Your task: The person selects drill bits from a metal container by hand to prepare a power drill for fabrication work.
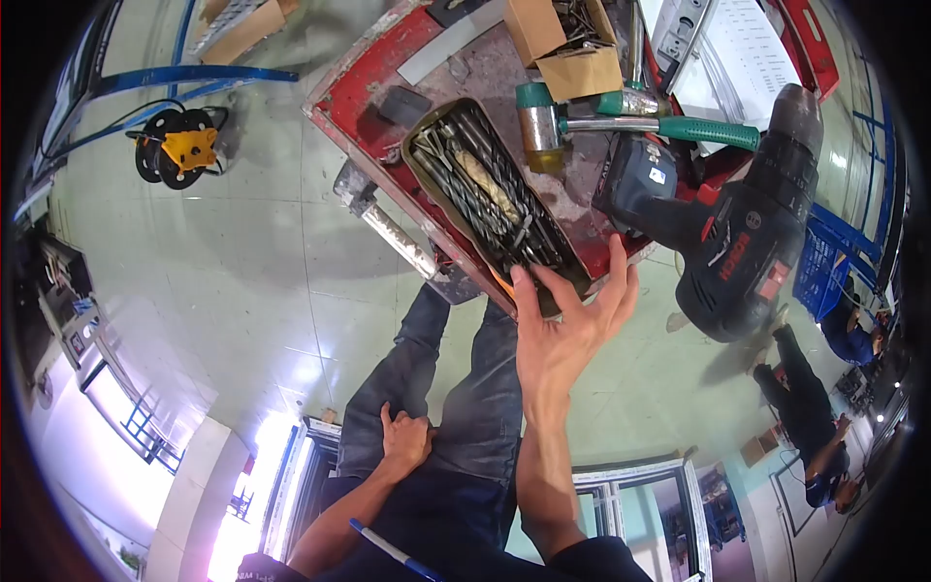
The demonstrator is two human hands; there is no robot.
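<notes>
My right hand reaches into the near end of a long narrow metal box filled with drill bits. Its thumb and index fingertips are down among the bits with a gap between them; the other fingers are spread over the box's right rim. No bit is seen gripped. Among the bits lies a tan, rough-looking piece. On my thigh rests my left hand, loosely curled with one digit sticking out and nothing visible in it.
The box sits on a worn red cart. Beside it are a green-handled mallet, a cardboard box of screws, papers and a Bosch drill overhanging the right edge. A cable reel stands left. People are at right.
</notes>
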